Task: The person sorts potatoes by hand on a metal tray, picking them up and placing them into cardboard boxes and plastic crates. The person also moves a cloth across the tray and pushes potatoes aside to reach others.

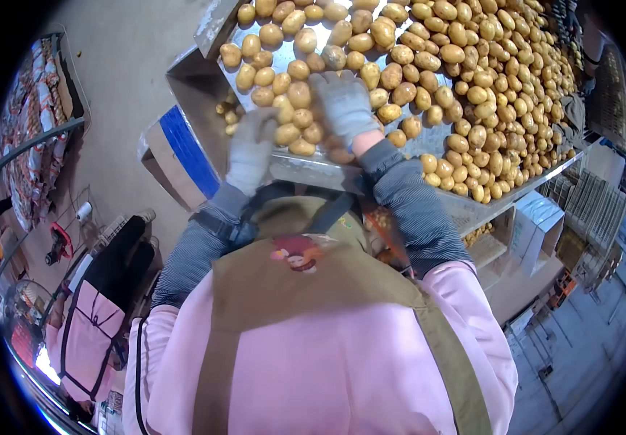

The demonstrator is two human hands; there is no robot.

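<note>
Both hands wear grey gloves and work among yellow-brown potatoes at the near left corner of a metal sorting table. My left hand is beside the left edge of this group, its somewhat blurred fingers stretched toward the potatoes. Across the group, my right hand lies over potatoes with its fingers apart and bent downward; the fingertips are partly hidden. A cluster of potatoes sits between the two hands. I see no potato clearly enclosed in either hand.
A large potato heap covers the table's right side. Left of the table stands a cardboard box with a blue stripe. Filled printed sacks and another person in pink are farther left. Stacked crates stand at right.
</note>
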